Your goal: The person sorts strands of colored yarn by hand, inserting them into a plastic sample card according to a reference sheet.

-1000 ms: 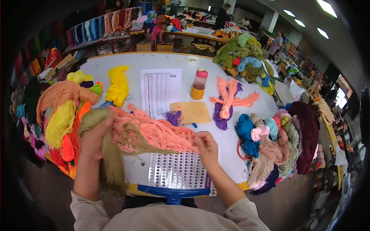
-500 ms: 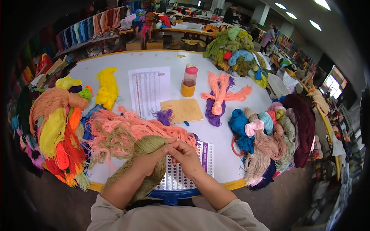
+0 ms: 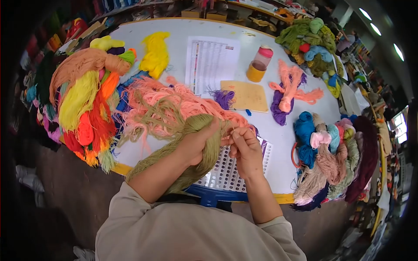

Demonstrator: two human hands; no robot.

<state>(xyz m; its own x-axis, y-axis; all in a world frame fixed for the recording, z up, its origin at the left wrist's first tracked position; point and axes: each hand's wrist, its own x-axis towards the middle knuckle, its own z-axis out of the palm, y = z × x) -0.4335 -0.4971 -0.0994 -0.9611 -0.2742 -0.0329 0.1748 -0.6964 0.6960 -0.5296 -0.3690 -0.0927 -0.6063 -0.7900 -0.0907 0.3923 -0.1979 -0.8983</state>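
An olive-green skein of yarn (image 3: 202,150) hangs over my left hand (image 3: 198,141), whose fingers and thumb are wrapped round it. Just to the right, my right hand (image 3: 244,145) is closed in a pinch at thin strands drawn from the skein's upper end. Both hands are above a white card with rows of holes (image 3: 226,174) at the table's front edge. Loose olive strands (image 3: 163,111) trail over a coral-pink yarn heap (image 3: 187,102) behind my left hand.
Multicoloured yarn (image 3: 87,100) is piled at the left, with a yellow skein (image 3: 154,54) near it. Behind my hands are a printed sheet (image 3: 209,65), a tan card (image 3: 250,96) and a pink-lidded jar (image 3: 260,65). More yarn (image 3: 331,156) lies at the right.
The view has shifted, so the table appears higher and turned. My hands have moved slightly apart, with strands now visible between them and the green skein spread over my left hand.
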